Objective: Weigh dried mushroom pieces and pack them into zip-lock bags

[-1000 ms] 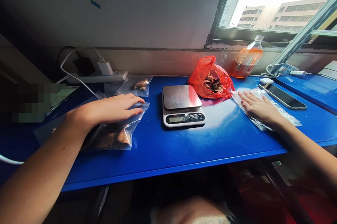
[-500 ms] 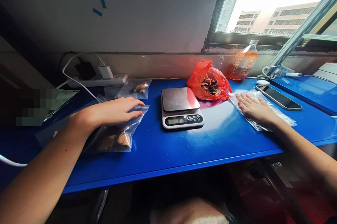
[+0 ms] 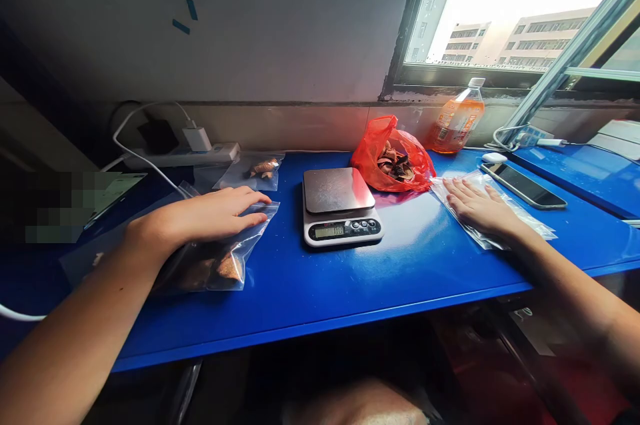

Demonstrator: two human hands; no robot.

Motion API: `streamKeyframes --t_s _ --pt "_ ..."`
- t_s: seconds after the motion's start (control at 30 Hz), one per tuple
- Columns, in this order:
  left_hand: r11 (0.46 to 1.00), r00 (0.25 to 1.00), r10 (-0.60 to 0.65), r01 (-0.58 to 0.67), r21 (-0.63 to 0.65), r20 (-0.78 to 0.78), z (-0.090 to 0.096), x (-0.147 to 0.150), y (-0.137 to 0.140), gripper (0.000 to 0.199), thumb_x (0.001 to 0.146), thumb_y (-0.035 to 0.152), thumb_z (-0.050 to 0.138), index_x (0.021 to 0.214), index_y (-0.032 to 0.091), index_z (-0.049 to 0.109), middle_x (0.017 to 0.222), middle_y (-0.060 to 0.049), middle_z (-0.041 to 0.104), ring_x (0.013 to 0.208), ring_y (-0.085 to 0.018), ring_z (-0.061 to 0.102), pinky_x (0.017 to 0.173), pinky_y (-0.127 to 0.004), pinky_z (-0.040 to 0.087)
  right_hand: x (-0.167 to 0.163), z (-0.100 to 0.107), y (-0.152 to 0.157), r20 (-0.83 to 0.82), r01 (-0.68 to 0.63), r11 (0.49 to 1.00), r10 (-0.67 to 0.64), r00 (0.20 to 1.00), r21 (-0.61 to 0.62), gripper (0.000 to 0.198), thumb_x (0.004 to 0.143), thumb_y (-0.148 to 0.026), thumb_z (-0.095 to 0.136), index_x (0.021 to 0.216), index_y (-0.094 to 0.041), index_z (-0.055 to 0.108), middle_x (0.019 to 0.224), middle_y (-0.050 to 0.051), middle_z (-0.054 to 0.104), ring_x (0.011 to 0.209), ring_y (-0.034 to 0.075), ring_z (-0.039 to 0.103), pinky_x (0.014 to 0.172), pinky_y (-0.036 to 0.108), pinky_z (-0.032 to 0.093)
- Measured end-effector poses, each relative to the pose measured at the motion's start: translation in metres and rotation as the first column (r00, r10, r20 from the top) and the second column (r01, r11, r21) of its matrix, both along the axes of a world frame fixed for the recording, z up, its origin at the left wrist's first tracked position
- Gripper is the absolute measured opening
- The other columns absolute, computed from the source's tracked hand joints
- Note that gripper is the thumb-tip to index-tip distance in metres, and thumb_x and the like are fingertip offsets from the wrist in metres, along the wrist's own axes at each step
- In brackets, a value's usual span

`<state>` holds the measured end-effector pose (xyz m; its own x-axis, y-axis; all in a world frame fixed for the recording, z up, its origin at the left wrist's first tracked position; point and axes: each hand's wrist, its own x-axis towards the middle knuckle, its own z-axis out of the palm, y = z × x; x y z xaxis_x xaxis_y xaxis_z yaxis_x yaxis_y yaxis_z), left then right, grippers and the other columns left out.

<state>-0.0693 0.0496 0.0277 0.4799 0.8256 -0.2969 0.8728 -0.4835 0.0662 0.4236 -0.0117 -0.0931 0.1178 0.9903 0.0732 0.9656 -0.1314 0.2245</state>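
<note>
- Head camera: above and this side of the scale [image 3: 339,190], looking forward and down.
- Faces the wall [image 3: 280,32] beyond the scale, near enough to show its buttons [image 3: 364,224].

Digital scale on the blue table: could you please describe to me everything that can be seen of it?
The digital scale has a white, plastic-looking body and a shiny, metal-looking platform with rounded corners and a reddish reflection. Its dark front panel holds a small display, whose digits look like zeros, and three round buttons. It stands flat on the blue table, between the left hand and the right hand; neither touches it.
</note>
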Motion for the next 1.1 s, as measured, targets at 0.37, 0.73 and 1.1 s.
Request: streamKeyframes --t_s 0.37,0.73,1.1 --pt "1.000 1.000 -0.020 0.020 0.000 -0.015 -0.003 -0.001 0.003 0.070 0.087 0.060 0.032 0.143 0.021 0.048 0.149 -0.008 0.047 0.136 -0.030 0.043 0.115 -0.043 0.033 0.001 0.000 0.001 -0.013 -0.008 1.000 0.008 1.000 -0.029 0.067 0.099 -0.042 0.003 0.156 -0.014 0.026 0.162 0.005 0.020 0.151 0.022 0.016 0.123 0.050 0.006" --pt "1.000 0.999 0.011 -0.011 -0.010 -0.033 0.005 0.006 -0.005 0.069 0.087 0.058 0.031 0.143 0.022 0.047 0.150 -0.006 0.046 0.136 -0.029 0.044 0.114 -0.040 0.034 0.001 0.000 0.004 -0.025 0.004 0.999 -0.005 1.000 -0.034 0.066 0.099 -0.043 0.004 0.155 -0.017 0.028 0.160 0.005 0.026 0.149 0.022 0.021 0.123 0.050 0.012" --pt "1.000 1.000 0.001 -0.002 -0.021 -0.028 -0.006 -0.003 0.006 0.067 0.089 0.060 0.033 0.145 0.025 0.044 0.152 -0.003 0.043 0.140 -0.027 0.038 0.117 -0.041 0.029 -0.006 0.007 0.003 -0.054 0.042 0.998 -0.045 0.998 -0.053 0.065 0.100 -0.044 0.004 0.156 -0.019 0.025 0.161 0.004 0.024 0.150 0.021 0.019 0.122 0.052 0.011"
